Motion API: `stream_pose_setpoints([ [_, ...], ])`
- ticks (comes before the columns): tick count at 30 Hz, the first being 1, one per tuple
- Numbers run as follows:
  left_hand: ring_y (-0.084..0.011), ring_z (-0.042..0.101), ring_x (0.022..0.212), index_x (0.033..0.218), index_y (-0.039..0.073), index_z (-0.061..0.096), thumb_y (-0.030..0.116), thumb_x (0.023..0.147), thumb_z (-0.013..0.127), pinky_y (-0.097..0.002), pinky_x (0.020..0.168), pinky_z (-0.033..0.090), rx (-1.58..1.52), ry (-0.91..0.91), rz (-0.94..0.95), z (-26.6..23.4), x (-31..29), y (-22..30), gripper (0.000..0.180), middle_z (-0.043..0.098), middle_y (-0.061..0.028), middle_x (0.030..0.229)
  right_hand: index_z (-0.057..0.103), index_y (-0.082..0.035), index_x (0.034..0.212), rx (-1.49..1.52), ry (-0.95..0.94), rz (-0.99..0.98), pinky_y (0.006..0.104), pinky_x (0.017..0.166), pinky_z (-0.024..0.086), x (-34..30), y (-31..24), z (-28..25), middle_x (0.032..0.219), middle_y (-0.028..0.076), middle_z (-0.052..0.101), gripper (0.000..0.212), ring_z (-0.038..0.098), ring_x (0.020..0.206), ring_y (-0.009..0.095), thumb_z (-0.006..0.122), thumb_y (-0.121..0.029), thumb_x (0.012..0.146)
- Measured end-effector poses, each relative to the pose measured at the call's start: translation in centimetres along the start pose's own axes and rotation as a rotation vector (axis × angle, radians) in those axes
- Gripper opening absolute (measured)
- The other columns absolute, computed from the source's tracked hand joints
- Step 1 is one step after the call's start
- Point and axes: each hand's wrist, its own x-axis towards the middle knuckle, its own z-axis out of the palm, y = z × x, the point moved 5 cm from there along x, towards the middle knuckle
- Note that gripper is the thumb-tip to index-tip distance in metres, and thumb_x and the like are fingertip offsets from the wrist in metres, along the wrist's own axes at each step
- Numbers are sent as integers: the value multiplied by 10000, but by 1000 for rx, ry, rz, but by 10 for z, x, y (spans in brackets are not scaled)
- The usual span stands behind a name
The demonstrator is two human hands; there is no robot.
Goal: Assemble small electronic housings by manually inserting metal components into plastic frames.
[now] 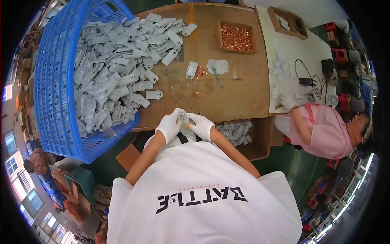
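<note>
Left hand (170, 125): curling nearly closed, gripping the pale piece (185, 122) at the near edge of the table (239, 99).
Right hand (201, 125): curling likewise, gripping the same piece from the opposite side.
Handling: bracing with one hand while pressing gently with the other is probably limiting slips; working above the table would be catching drops.
Piece outline: gloves are covering most of it; details are blurring.
Carton (262, 138) below the table: the near edge is hiding its far part.

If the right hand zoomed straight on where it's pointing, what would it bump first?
Past the pale piece that both hands hold, probably the left hand, just across from the right hand. Depth is hard to judge here.
</note>
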Motion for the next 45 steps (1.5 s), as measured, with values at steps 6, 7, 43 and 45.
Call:
stream_pose_setpoints([
  [6, -374, 657, 893, 1100, 89, 600, 78, 875, 580, -396, 758, 518, -27, 87, -12, 4, 0, -5, 226, 676, -202, 923, 559, -59, 1171, 14, 117, -9, 410, 874, 461, -3, 2, 7, 1132, 193, 603, 349, 572, 1036, 379, 592, -162, 839],
  [7, -374, 657, 893, 1100, 89, 600, 78, 875, 580, -396, 758, 518, -25, 93, -15, 4, -1, -5, 226, 676, -202, 923, 559, -59, 1171, 14, 113, -14, 410, 874, 461, -4, 2, 9, 1132, 193, 603, 349, 572, 1036, 379, 592, -162, 839],
  [43, -161, 607, 700, 940, -36, 691, 100, 928, 532, -291, 611, 482, -712, -59, -261, 70, 83, -51, 209, 673, -72, 829, 613, -81, 1126, -267, 229, 126, 442, 907, 473, 18, 36, -2, 1180, 171, 504, 311, 563, 1073, 361, 622, -254, 868],
  [45, -160, 618, 715, 962, -37, 691, 124, 927, 543, -303, 627, 493, -465, -12, -185, 76, 99, -51, 221, 688, -76, 832, 638, -51, 1061, -205, 285, 56, 423, 897, 473, 19, 46, -12, 1157, 192, 519, 268, 568, 1046, 378, 620, -218, 853],
])
